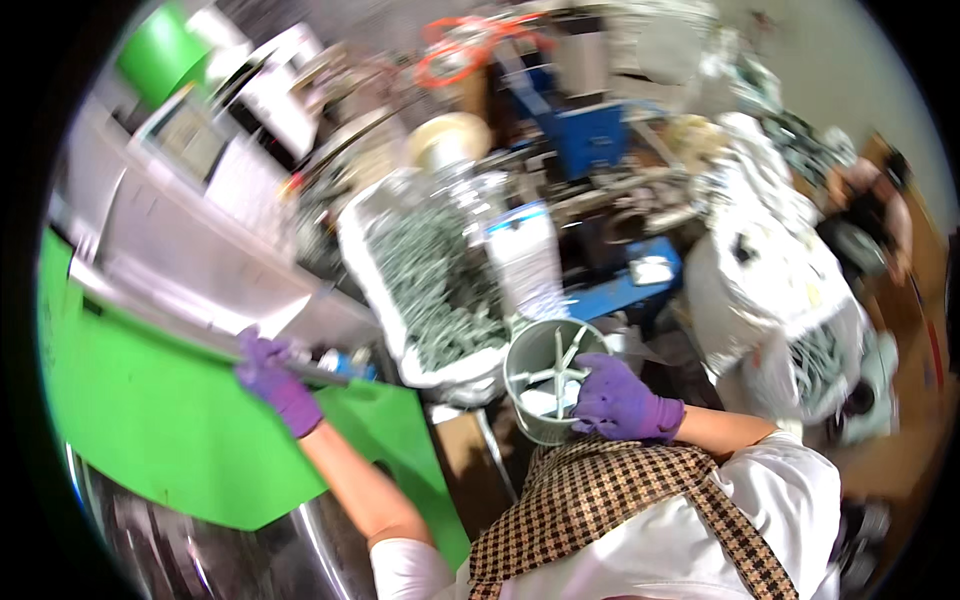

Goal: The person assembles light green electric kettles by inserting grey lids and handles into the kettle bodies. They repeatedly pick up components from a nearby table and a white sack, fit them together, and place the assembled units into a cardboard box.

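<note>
Green surface: here it is on the left, a bright green, smooth, flat sheet (200, 430), running beneath a pale, glossy machine panel (200, 245) with a long metal edge.
Left hand: the purple-gloved left hand (270, 378) is right at that edge, fingers bent; blur hides whether they press together or grip.
Right hand: over to the purple-gloved right hand (622, 398), fingers curled at the bucket's rim; whether they pinch anything, I can't tell.
Bucket: a round, grey-green bucket (549, 432), close in front of the checked brown-and-black cloth apron (600, 490), with slim, pale, rigid-looking strips (558, 372) crossing inside.
White-lined container: just beyond, to the left, a tangled heap of grey-green pieces (430, 280) in a crinkled white container (357, 262).
Sacks: on the right, bulging white plastic sacks (755, 265), wrinkled and shiny.
Room: crowded at the back, with blue metal parts (590, 140), looped orange tubing (450, 65) and, far right, another person (868, 215) by the plain pale wall (830, 60).
</note>
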Demonstrator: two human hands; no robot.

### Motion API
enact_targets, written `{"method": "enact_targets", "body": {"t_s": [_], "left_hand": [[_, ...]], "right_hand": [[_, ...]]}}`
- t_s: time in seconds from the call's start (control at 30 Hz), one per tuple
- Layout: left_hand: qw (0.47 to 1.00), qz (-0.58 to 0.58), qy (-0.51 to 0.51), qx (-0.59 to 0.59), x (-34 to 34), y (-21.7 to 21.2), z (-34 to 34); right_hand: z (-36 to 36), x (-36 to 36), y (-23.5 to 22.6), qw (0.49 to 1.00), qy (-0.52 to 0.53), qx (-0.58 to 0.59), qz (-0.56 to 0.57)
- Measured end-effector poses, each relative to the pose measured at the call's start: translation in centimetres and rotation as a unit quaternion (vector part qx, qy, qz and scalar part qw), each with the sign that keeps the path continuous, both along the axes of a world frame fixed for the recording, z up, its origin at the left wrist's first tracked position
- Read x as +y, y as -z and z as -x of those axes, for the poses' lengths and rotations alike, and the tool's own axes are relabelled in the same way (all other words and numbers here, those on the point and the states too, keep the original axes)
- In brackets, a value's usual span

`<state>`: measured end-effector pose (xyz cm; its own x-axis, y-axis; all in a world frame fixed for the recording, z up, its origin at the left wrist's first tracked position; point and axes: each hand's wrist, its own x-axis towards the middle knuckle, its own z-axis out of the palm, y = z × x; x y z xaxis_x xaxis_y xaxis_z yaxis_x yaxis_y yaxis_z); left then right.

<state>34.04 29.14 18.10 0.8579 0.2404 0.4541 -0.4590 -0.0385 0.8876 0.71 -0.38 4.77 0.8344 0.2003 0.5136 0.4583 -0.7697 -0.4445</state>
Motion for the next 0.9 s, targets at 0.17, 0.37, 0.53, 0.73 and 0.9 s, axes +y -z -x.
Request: {"method": "enact_targets", "body": {"t_s": [0.17, 0.37, 0.53, 0.73, 0.9], "left_hand": [[0.998, -0.055, -0.036, 0.003, -1.7, 5.8, -16.8], [0.993, -0.007, -0.061, -0.096, -6.1, 8.4, -24.3], [0.911, -0.140, -0.283, -0.263, -5.7, 8.7, -23.9], [0.903, -0.264, 0.014, -0.340, -10.9, 10.5, -10.2], [0.675, -0.370, 0.617, -0.163, -20.5, 17.5, 19.7]], "right_hand": [[4.3, 0.3, 5.9, 0.982, 0.185, 0.035, -0.026], [8.2, 5.7, 6.8, 0.918, 0.393, 0.051, -0.026], [7.2, 7.7, 6.7, 0.903, 0.420, 0.092, -0.015], [6.4, 5.6, 8.1, 0.920, 0.390, 0.045, 0.018], [6.5, 4.1, 8.6, 0.949, 0.304, 0.049, 0.063]]}}
